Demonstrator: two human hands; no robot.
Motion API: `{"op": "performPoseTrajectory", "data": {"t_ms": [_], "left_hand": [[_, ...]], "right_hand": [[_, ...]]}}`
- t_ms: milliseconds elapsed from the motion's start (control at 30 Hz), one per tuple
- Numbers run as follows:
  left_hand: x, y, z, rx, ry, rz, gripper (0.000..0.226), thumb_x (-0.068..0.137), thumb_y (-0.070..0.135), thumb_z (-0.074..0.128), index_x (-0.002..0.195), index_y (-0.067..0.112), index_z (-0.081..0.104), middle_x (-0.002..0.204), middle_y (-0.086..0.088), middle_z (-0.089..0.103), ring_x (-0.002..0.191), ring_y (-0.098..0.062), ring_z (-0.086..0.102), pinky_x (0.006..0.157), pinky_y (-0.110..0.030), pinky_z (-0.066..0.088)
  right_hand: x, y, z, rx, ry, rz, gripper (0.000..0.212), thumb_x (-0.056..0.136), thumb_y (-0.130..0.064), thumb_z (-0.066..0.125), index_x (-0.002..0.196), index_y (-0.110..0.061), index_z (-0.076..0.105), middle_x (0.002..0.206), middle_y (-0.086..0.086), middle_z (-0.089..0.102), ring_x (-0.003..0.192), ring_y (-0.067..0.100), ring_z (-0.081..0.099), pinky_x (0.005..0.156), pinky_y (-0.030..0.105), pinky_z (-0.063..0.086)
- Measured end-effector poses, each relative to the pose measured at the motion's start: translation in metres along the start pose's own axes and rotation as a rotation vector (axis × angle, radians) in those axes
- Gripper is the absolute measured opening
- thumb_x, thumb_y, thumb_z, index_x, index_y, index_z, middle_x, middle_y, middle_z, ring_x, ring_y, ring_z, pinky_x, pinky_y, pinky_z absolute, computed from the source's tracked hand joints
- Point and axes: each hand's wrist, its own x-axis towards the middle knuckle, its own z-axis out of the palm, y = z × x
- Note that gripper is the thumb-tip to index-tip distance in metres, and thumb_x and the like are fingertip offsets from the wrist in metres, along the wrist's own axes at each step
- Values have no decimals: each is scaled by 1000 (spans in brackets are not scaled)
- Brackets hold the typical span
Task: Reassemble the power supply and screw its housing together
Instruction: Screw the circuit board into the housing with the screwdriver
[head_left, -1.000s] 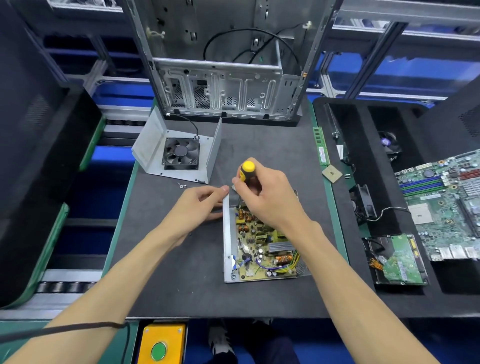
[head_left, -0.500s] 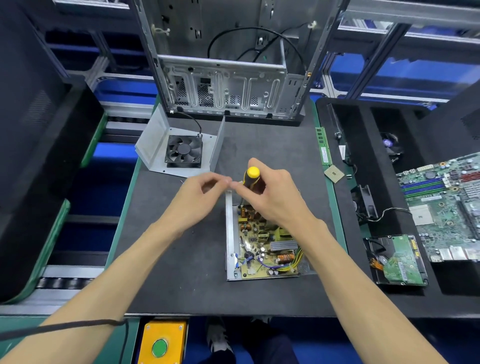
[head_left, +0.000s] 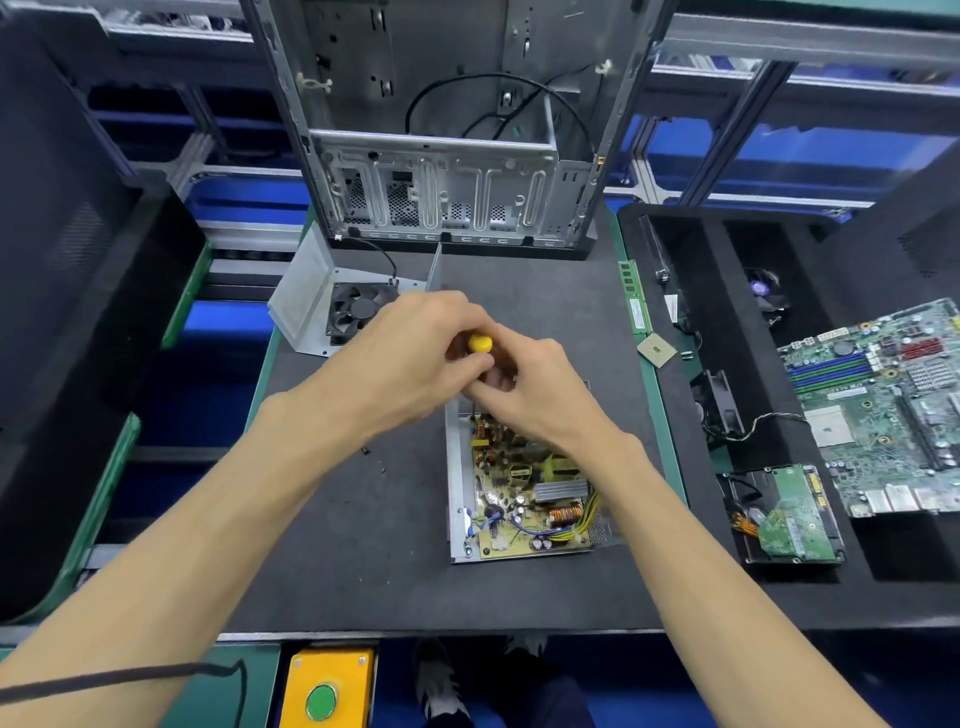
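head view is showing the open power supply (head_left: 524, 493) lying on the dark mat (head_left: 363, 545), just at 6 o'clock of both hands. right hand (head_left: 540, 395) is curling around the yellow-capped screwdriver (head_left: 479, 344) above its far corner; left hand (head_left: 415, 358) is wrapping the handle from 9 o'clock.

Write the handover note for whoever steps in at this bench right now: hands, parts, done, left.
Both hands meet on the screwdriver, upright over the far end of the power supply base. Right hand has its grip round the handle; left hand is curled at its yellow top.
Circuit board sits in the base, uncovered. Fan cover lies apart at far left, open side up. Small loose screws lie left of the base.
Done: board seated.
Left: finish the far-end screw, fit cover, screw housing together.
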Motion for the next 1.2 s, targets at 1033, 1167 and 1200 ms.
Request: {"op": "performPoseTrajectory", "data": {"t_ms": [1033, 1167, 1200], "left_hand": [[5, 27, -5, 243, -74, -111, 30, 90, 44, 63, 106, 22, 50, 95, 4, 55, 87, -25, 58, 76, -44, 51], [8, 26, -6, 227, -48, -154, 25, 92, 42, 64, 92, 19, 55, 79, 6, 56, 83, -24, 59, 71, -39, 48], [8, 28, -7, 225, -69, -133, 21, 93, 38, 64, 91, 19, 57, 81, 6, 56, 85, -24, 59, 73, -39, 48]], "right_hand": [[-6, 8, 3, 185, 35, 50, 7, 80, -28, 62, 81, -27, 56, 63, 3, 67, 56, 16, 61, 61, 37, 54], [-8, 9, 5, 218, 45, 69, 29, 84, -32, 73, 83, -11, 54, 59, 5, 64, 54, 29, 59, 60, 41, 53], [-8, 8, 5, 229, 41, 71, 28, 81, -36, 71, 84, -13, 54, 57, 3, 64, 51, 25, 59, 58, 37, 53]]}}
